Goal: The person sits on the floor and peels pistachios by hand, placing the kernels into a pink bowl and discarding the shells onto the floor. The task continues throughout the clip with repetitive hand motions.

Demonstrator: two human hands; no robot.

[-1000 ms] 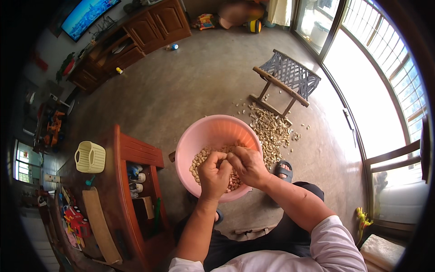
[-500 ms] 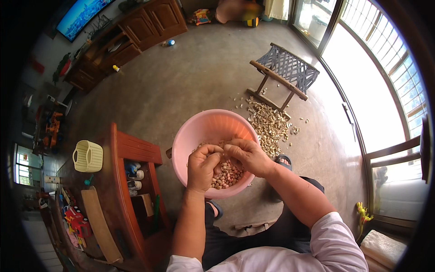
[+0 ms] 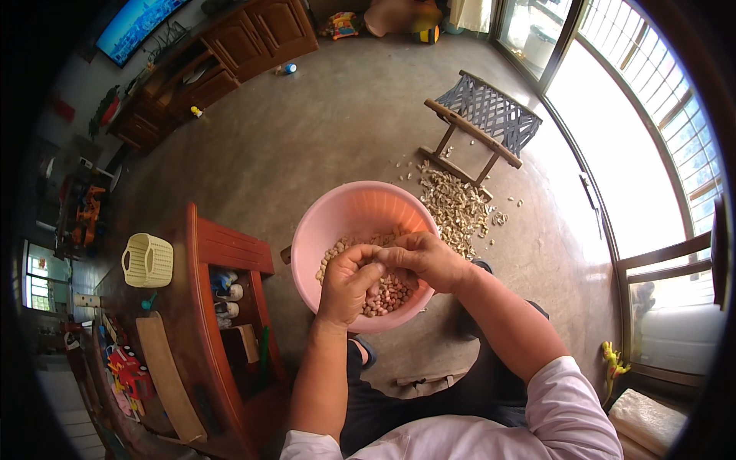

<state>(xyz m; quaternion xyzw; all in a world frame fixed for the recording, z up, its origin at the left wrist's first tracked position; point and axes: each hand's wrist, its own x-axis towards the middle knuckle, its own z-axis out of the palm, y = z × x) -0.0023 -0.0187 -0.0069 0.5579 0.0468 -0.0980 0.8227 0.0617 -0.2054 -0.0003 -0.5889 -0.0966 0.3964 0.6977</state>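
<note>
Left hand (image 3: 349, 282) and right hand (image 3: 425, 262): thumbs and fingertips drawn together in a pinch over the basin, meeting just about tip to tip; can't tell what's between them, fingers hide it. Below them, in the basin: tan peanut pods (image 3: 330, 259) toward the left wall, pinkish kernels (image 3: 392, 297) nearer the body. Handling guess: pods light, dry, stiff but brittle, so thumb pressure at the seam or tip should crack them; kernels small, hard, prone to roll, skins likely to flake, so pinch lightly across the middle. Pink basin (image 3: 314, 213) looks like thin plastic, a bit flexy; grab by the rim, both sides if full. Its wall is high enough to knock wrists on, so lift out before going sideways. Left is tight: wooden unit (image 3: 234, 247) beside the basin, hard edges. Right, just past the rim, a loose pile of shells (image 3: 454, 208) on the floor, then the low strap-seat stool (image 3: 491, 115) over its far edge. Best room is the floor (image 3: 291, 130) ahead-left, up to the TV cabinet (image 3: 268, 38).
</note>
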